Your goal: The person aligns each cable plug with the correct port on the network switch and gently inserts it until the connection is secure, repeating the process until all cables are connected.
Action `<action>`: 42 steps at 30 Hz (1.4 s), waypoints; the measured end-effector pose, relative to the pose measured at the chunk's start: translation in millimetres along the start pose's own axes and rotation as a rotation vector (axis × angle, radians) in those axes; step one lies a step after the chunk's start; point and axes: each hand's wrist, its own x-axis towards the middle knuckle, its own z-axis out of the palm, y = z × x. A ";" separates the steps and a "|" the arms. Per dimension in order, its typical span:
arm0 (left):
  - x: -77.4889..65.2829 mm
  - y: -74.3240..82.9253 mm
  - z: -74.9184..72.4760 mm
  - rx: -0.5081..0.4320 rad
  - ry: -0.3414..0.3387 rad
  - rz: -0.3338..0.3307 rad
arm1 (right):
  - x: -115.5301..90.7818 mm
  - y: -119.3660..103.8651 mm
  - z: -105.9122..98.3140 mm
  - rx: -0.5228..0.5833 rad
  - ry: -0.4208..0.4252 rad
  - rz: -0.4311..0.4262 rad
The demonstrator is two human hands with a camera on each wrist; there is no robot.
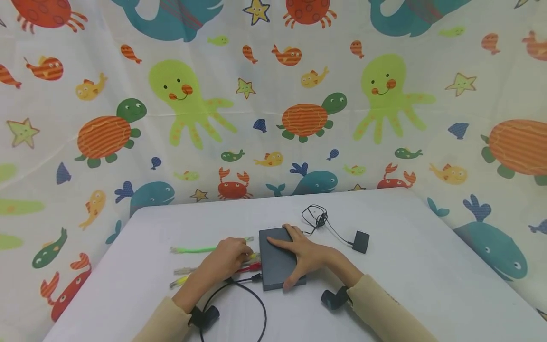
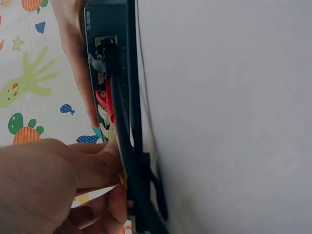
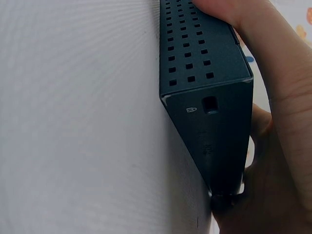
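A dark network switch [image 1: 278, 259] lies flat on the white table, its row of ports facing left. My right hand [image 1: 305, 254] spans it from the right and holds it, the thumb at its near end and fingers at the top and far end. At the port side, my left hand [image 1: 231, 256] pinches a yellow network cable [image 2: 123, 181], partly hidden by the fingers. A red cable plug [image 2: 108, 102] and a black cable plug [image 2: 109, 61] sit in ports nearer me. Pale plugs next to the red one are partly covered.
A green cable [image 1: 196, 250] lies left of the switch, beyond my left hand. Loose cable ends [image 1: 177, 284] show left of that forearm. The black cable [image 1: 262, 308] loops toward the front edge. A power adapter [image 1: 361, 242] with a coiled cord [image 1: 320, 219] lies right.
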 end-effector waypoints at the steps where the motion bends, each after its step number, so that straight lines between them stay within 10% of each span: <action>1: 0.0 -0.4 0.0 0.000 0.004 0.005 | 0.4 0.3 0.2 -0.002 0.003 0.000; 42: -0.8 2.2 -3.2 0.021 -0.039 -0.099 | 0.1 -0.2 0.6 0.001 0.003 -0.001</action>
